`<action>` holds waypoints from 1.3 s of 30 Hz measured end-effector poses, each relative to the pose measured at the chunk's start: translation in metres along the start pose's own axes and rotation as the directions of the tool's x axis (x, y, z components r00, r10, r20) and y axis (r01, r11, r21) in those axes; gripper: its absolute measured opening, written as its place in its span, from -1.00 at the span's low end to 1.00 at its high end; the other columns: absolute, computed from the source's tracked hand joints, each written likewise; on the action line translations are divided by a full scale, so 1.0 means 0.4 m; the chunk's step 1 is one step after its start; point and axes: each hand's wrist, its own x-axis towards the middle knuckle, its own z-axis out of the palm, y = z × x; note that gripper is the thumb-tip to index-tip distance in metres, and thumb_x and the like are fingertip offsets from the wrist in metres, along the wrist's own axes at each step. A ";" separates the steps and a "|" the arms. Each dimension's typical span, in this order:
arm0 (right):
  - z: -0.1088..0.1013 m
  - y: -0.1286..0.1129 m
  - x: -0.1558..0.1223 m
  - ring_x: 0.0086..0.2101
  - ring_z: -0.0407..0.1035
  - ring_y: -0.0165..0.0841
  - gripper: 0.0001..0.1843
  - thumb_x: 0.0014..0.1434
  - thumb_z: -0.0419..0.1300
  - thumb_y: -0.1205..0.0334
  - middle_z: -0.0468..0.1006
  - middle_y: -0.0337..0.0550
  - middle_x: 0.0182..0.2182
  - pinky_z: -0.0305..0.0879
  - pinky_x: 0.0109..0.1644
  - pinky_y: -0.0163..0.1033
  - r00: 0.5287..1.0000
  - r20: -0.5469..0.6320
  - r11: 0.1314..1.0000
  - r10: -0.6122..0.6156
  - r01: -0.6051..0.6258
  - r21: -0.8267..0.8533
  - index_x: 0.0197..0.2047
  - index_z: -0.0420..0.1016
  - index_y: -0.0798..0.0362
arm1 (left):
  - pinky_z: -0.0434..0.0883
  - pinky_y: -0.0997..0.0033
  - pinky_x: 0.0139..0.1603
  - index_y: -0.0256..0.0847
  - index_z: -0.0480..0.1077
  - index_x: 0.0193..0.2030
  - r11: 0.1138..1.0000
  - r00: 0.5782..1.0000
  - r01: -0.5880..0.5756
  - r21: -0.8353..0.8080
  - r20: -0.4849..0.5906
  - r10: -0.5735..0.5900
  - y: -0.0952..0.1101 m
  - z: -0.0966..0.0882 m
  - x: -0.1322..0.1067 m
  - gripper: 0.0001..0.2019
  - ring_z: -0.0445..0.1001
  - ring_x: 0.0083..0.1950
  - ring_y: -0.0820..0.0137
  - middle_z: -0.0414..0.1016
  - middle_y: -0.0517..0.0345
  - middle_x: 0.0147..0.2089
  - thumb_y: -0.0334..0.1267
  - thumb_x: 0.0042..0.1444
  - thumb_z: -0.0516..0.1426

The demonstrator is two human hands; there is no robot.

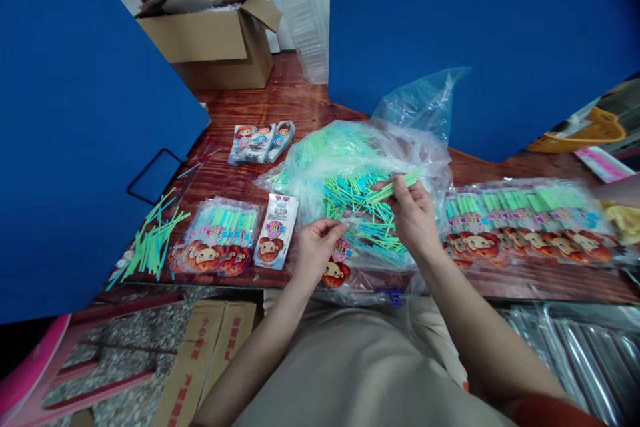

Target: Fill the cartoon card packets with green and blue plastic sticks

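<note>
My right hand is closed around a small bunch of green sticks, over the opening of a large clear plastic bag. Loose green and blue sticks fill that bag. Thumb and fingers of my left hand pinch the upper edge of a clear printed pouch with a cartoon face, at the bag's front edge. Just left of this hand lies a stack of white printed packets. Farther left, stick-filled pouches lie overlapped.
A row of filled pouches spreads along the right. Loose sticks lie at the left table edge; folded packets lie behind. A cardboard box stands at the back. Blue panels rise behind and left.
</note>
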 end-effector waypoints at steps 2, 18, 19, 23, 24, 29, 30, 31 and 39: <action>0.019 -0.024 -0.005 -0.35 0.49 -0.35 -0.75 0.28 0.16 -0.07 0.62 -0.24 -0.35 0.40 -0.30 -0.25 1.000 0.023 0.995 0.004 -0.006 0.100 -0.22 0.37 -0.06 | 0.27 0.50 -0.39 -0.26 0.56 -0.45 0.999 0.999 0.033 -0.034 -0.003 -0.033 0.007 0.006 -0.002 -0.81 0.34 -0.47 0.50 0.49 0.23 -0.52 -0.17 -0.12 0.36; 0.044 -0.040 -0.025 -0.40 0.52 -0.33 -0.66 0.19 0.24 -0.13 0.67 -0.19 -0.36 0.27 -0.50 -0.31 0.975 0.123 0.972 0.183 -0.198 0.123 -0.26 0.38 -0.03 | 0.28 0.49 -0.39 -0.27 0.53 -0.49 0.980 0.993 0.119 -0.157 0.008 -0.120 0.025 0.027 -0.017 -0.76 0.33 -0.50 0.52 0.48 0.24 -0.55 -0.16 -0.21 0.40; 0.044 -0.039 -0.021 -0.41 0.53 -0.32 -0.63 0.15 0.28 -0.15 0.66 -0.19 -0.38 0.28 -0.51 -0.31 0.969 0.121 0.963 0.214 -0.230 0.139 -0.26 0.38 -0.02 | 0.28 0.49 -0.39 -0.27 0.53 -0.48 0.985 0.994 0.107 -0.136 0.007 -0.107 0.023 0.027 -0.017 -0.77 0.33 -0.49 0.52 0.48 0.24 -0.54 -0.16 -0.20 0.40; 0.041 -0.031 -0.010 -0.45 0.54 -0.30 -0.52 -0.02 0.38 -0.20 0.64 -0.22 -0.48 0.38 -0.46 -0.26 0.923 0.124 0.893 0.365 -0.385 0.233 -0.27 0.40 0.00 | 0.27 0.50 -0.42 -0.27 0.54 -0.47 0.998 0.999 0.046 -0.037 0.025 -0.045 0.017 0.026 -0.019 -0.78 0.34 -0.49 0.50 0.48 0.23 -0.54 -0.16 -0.15 0.38; 0.041 -0.028 -0.009 -0.45 0.54 -0.30 -0.51 -0.04 0.39 -0.20 0.64 -0.23 -0.48 0.40 -0.45 -0.25 0.912 0.123 0.876 0.390 -0.409 0.257 -0.27 0.40 0.00 | 0.27 0.51 -0.42 -0.27 0.54 -0.47 0.998 0.999 0.044 -0.033 0.027 -0.043 0.017 0.026 -0.020 -0.78 0.34 -0.49 0.50 0.48 0.23 -0.54 -0.16 -0.15 0.38; 0.046 -0.023 -0.023 -0.39 0.56 -0.30 -0.59 0.11 0.30 -0.17 0.67 -0.21 -0.41 0.43 -0.38 -0.24 0.963 0.091 0.936 0.255 -0.270 0.227 -0.22 0.35 -0.03 | 0.29 0.50 -0.42 -0.28 0.55 -0.46 0.983 0.990 0.138 -0.122 0.026 -0.136 0.027 0.029 -0.024 -0.74 0.34 -0.49 0.51 0.48 0.23 -0.54 -0.13 -0.21 0.40; 0.047 -0.024 -0.028 -0.37 0.56 -0.30 -0.62 0.16 0.25 -0.16 0.67 -0.19 -0.38 0.43 -0.36 -0.24 0.973 0.096 0.956 0.210 -0.225 0.190 -0.21 0.34 -0.03 | 0.29 0.50 -0.42 -0.29 0.55 -0.46 0.978 0.988 0.156 -0.140 0.029 -0.153 0.028 0.030 -0.024 -0.73 0.34 -0.49 0.51 0.48 0.22 -0.53 -0.13 -0.22 0.41; 0.048 -0.026 -0.033 -0.35 0.56 -0.30 -0.63 0.20 0.22 -0.16 0.67 -0.18 -0.35 0.43 -0.35 -0.24 0.979 0.108 0.970 0.174 -0.189 0.150 -0.20 0.33 -0.04 | 0.29 0.50 -0.42 -0.29 0.55 -0.46 0.974 0.985 0.170 -0.152 0.034 -0.167 0.029 0.031 -0.024 -0.72 0.35 -0.49 0.50 0.49 0.22 -0.53 -0.13 -0.23 0.41; 0.044 -0.031 -0.035 -0.30 0.55 -0.30 -0.67 0.27 0.12 -0.16 0.67 -0.18 -0.29 0.42 -0.32 -0.23 0.994 0.054 0.991 0.099 -0.103 0.080 -0.19 0.29 -0.07 | 0.29 0.49 -0.42 -0.29 0.53 -0.47 0.969 0.982 0.189 -0.158 0.054 -0.183 0.031 0.040 -0.023 -0.71 0.35 -0.50 0.50 0.48 0.22 -0.55 -0.12 -0.25 0.41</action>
